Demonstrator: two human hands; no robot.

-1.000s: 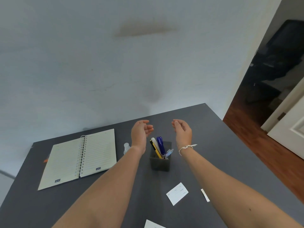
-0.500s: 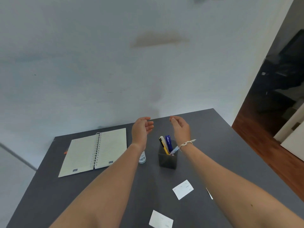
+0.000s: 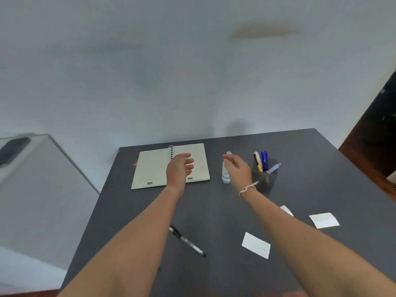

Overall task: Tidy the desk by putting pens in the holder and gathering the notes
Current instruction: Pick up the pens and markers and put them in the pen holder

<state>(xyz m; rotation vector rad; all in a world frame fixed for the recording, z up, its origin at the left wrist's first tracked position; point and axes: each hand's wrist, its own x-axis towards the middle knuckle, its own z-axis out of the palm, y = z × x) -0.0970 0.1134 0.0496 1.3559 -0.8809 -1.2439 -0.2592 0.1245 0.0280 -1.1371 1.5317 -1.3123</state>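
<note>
Your view swings left, revealing a black-and-silver pen [image 3: 186,241] loose on the dark grey counter [image 3: 214,211]; left hand [image 3: 179,169] and right hand [image 3: 237,168], grips released and empty, drift off the dark pen holder [image 3: 264,179].

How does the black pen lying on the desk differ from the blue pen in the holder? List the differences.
1. The black pen lies flat on the desk; the blue pen stands upright in the holder.
2. The black pen sits near the person, beside the left forearm; the blue pen is farther back, right of the right hand.
3. Black and silver against solid blue.

Neither is held.
</note>
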